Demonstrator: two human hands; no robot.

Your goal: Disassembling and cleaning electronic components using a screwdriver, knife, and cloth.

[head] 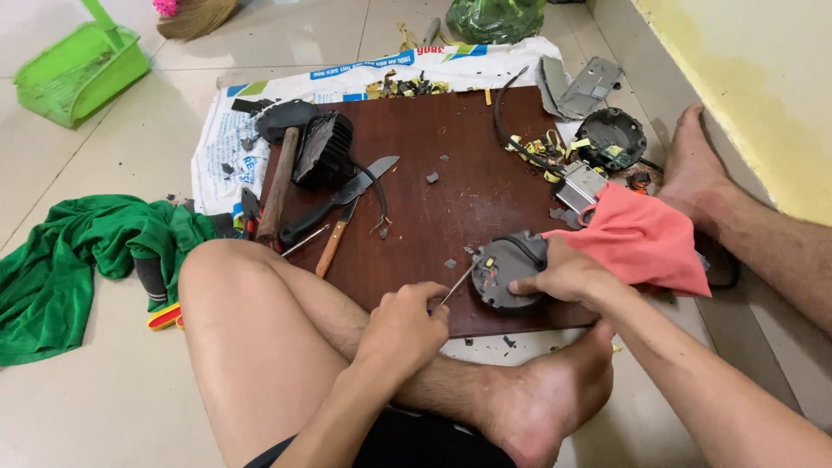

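My left hand (404, 327) is closed around a thin screwdriver (457, 286), whose tip points into a round dark grey lamp housing (505, 270) at the front edge of a dark brown wooden board (459, 173). My right hand (563, 275) grips the right side of that housing and holds it down. A black cable runs over the top of the housing.
On the board's left lie a hammer (279, 182), a black finned lamp part (324, 149), a knife (340, 198) and another screwdriver (334, 243). At right are a pink cloth (646, 241), a second round housing (612, 137) and metal scraps. A green cloth (78, 260) and a green dustpan (80, 69) lie left.
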